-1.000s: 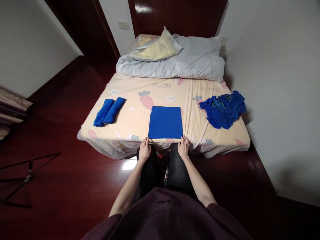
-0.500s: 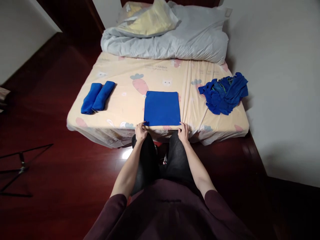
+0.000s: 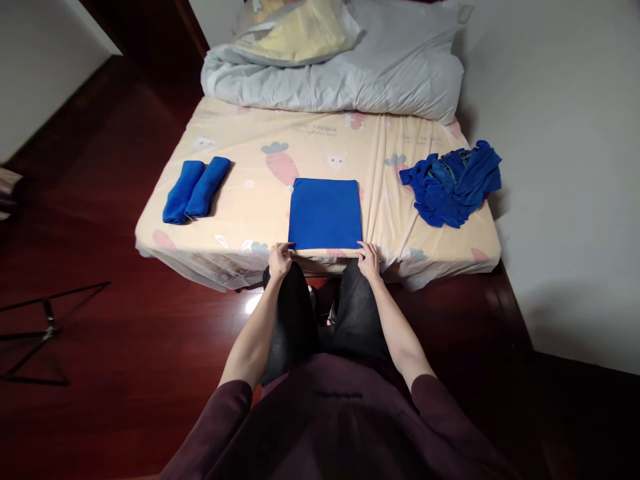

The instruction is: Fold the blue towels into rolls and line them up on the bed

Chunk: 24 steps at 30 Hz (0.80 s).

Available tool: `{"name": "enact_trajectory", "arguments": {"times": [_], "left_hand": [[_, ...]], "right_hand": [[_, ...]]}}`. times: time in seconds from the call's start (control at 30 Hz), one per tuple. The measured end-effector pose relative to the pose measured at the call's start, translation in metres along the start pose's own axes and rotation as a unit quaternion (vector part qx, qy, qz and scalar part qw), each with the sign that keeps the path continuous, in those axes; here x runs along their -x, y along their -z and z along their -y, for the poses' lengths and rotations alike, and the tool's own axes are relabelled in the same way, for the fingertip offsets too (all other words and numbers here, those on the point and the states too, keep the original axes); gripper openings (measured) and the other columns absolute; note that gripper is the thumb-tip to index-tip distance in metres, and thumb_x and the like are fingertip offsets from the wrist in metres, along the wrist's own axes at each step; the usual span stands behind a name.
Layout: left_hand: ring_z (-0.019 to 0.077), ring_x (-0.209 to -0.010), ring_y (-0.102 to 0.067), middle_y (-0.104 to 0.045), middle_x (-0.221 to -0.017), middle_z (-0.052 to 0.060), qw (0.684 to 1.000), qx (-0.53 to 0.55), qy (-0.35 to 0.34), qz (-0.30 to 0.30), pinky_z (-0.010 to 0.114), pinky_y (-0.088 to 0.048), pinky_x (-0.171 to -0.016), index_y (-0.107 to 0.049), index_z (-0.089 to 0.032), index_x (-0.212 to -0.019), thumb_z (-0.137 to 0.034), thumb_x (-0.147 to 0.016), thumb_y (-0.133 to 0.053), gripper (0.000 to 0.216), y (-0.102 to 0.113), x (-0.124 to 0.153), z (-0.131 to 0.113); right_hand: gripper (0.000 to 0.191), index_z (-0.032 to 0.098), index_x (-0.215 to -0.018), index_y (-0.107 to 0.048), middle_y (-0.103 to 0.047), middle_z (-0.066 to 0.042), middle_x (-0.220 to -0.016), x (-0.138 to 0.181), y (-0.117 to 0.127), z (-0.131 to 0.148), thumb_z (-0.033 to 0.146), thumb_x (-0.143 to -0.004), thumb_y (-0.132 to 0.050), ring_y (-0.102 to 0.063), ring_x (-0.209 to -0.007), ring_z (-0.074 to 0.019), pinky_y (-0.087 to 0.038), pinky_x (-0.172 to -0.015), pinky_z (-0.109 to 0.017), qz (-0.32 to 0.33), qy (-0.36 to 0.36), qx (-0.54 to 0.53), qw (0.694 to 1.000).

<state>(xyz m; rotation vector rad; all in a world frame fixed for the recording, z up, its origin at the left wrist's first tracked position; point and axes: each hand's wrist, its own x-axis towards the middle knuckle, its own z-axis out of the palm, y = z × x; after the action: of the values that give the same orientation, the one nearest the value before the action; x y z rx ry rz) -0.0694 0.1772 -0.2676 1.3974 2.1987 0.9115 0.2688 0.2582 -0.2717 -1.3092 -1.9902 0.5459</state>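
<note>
A blue towel (image 3: 326,213) lies flat as a near-square at the front edge of the bed. My left hand (image 3: 281,259) is closed at its near left corner, thumb and fingers pinching the edge. At the near right corner my right hand (image 3: 369,259) pinches the cloth in the same way. To the left lie two rolled blue towels (image 3: 207,187), side by side and slanted. On the right sits a crumpled heap of blue towels (image 3: 453,187).
The bed (image 3: 250,140) has a cream sheet printed with carrots and rabbits. A grey quilt (image 3: 330,87) and a yellow pillow (image 3: 300,33) are bunched at the far end. A black metal stand (image 3: 49,327) is on the red floor at left; a wall (image 3: 565,200) runs along the right.
The view has shifted slightly. Both hands stay at the near corners of the flat towel, and the towels have not visibly moved on the bed.
</note>
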Motion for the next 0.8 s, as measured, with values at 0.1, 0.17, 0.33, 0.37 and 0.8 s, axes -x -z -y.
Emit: {"name": "enact_trajectory", "arguments": {"times": [0.1,0.17,0.33,0.37,0.8], "left_hand": [[0.0279,-0.103,-0.062,-0.066,-0.103,0.010,1.000,-0.005,0.004,-0.015,0.039,-0.053,-0.091,-0.077,-0.021,-0.110,-0.009,-0.082,-0.054,0.038,0.001,0.003,-0.002],[0.0275,-0.102,-0.061,-0.065,-0.098,0.010,1.000,-0.004,0.000,-0.023,0.039,-0.053,-0.092,-0.077,-0.021,-0.104,-0.007,-0.079,-0.052,0.038,0.001,0.005,-0.003],[0.0252,-0.105,-0.063,-0.062,-0.110,0.010,0.998,0.030,-0.025,-0.045,0.039,-0.054,-0.097,-0.076,-0.022,-0.099,-0.010,-0.081,-0.053,0.032,0.001,0.007,0.000],[0.0256,-0.110,-0.063,-0.063,-0.117,0.010,0.997,0.036,-0.036,-0.052,0.039,-0.054,-0.100,-0.076,-0.022,-0.099,-0.010,-0.081,-0.053,0.031,0.001,0.006,0.001],[0.0277,-0.125,-0.059,-0.074,-0.119,0.010,0.994,0.050,-0.098,-0.008,0.045,-0.049,-0.112,-0.073,-0.021,-0.107,-0.003,-0.077,-0.045,0.044,-0.008,-0.022,0.016]], "right_hand": [[0.038,0.020,-0.125,-0.072,-0.071,-0.011,-0.117,0.003,0.001,-0.002,0.011,-0.091,-0.057,-0.058,-0.114,-0.0292,-0.050,-0.106,-0.043,-0.002,-0.014,0.015,1.000],[0.032,0.021,-0.116,-0.075,-0.071,-0.011,-0.110,0.005,0.002,-0.003,0.011,-0.091,-0.058,-0.058,-0.111,-0.0292,-0.050,-0.104,-0.044,-0.004,-0.017,0.030,0.999],[0.024,0.022,-0.101,-0.077,-0.068,-0.011,-0.106,0.006,0.001,-0.002,0.013,-0.093,-0.057,-0.059,-0.109,-0.0285,-0.049,-0.106,-0.045,-0.014,-0.019,0.050,0.998],[0.023,0.022,-0.100,-0.077,-0.068,-0.012,-0.110,0.004,0.001,-0.001,0.014,-0.094,-0.057,-0.059,-0.111,-0.0283,-0.049,-0.108,-0.045,-0.023,-0.021,0.048,0.998],[0.055,0.020,-0.113,-0.075,-0.077,-0.008,-0.122,-0.029,-0.011,-0.014,-0.004,-0.072,-0.046,-0.068,-0.123,-0.0235,-0.049,-0.116,-0.044,0.001,0.017,0.000,1.000]]}}
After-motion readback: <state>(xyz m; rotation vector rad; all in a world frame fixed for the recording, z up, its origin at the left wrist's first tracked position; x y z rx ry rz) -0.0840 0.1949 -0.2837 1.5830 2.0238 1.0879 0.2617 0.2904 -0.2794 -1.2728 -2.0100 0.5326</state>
